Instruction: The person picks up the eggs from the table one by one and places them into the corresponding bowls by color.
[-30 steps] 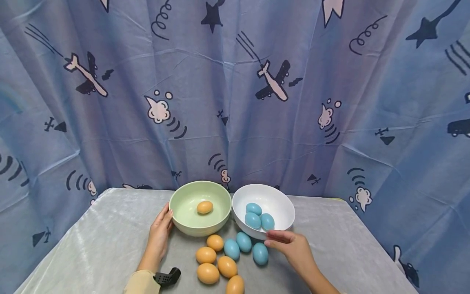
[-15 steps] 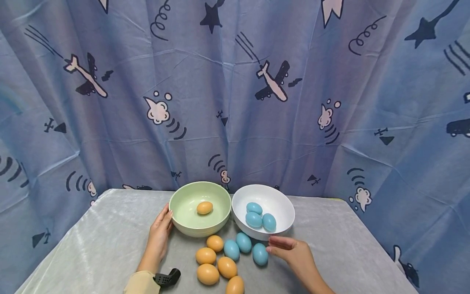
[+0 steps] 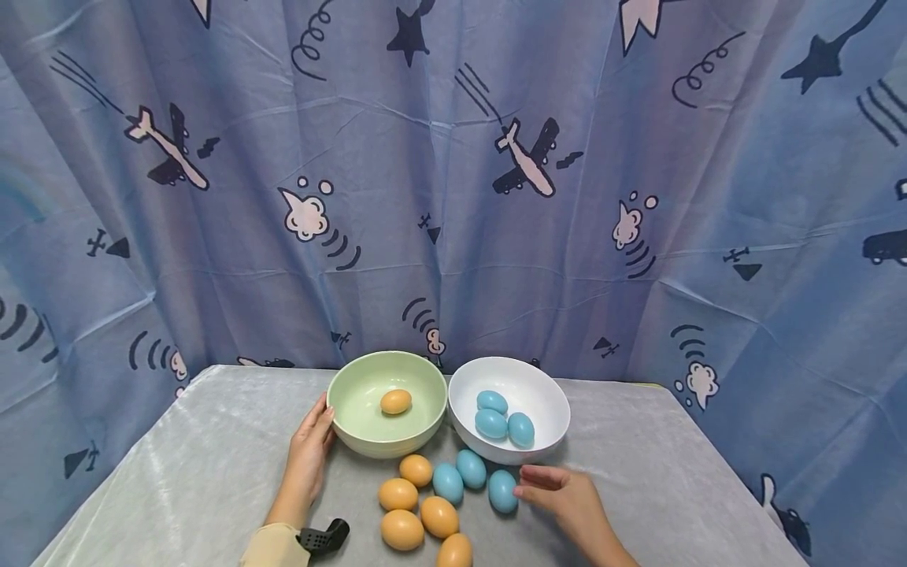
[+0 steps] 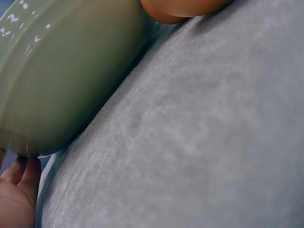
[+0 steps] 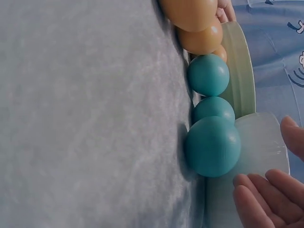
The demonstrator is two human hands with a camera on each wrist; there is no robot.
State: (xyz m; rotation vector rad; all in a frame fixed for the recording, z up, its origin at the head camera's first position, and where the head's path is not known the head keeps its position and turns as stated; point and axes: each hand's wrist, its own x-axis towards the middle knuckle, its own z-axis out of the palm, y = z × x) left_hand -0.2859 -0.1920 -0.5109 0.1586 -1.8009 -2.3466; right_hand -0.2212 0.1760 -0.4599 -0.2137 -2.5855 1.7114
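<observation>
Against the left outer side of the green bowl (image 3: 354, 429) rests my left hand (image 3: 306, 453), its fingers nearly straight; the left wrist view shows its fingertips (image 4: 31, 166) right at the bowl's wall. My right hand (image 3: 567, 496) holds nothing, with a gap between thumb and fingers. It hovers just right of the nearest blue egg (image 3: 503, 491), in front of the white bowl (image 3: 549, 394). In the right wrist view that blue egg (image 5: 212, 146) lies on the cloth beyond the fingertips. The white bowl contains three blue eggs (image 3: 491, 424), the green one a single orange egg (image 3: 395, 402).
Two more blue eggs (image 3: 448, 482) lie on the grey tablecloth (image 3: 191, 472) before the bowls. Several orange eggs (image 3: 401, 529) are clustered left of them. Behind the table hangs a patterned blue curtain (image 3: 425, 157).
My right hand has come down from the white bowl's front rim to beside the nearest blue egg. The blue eggs inside shifted slightly right. My left hand has stayed at the green bowl.
</observation>
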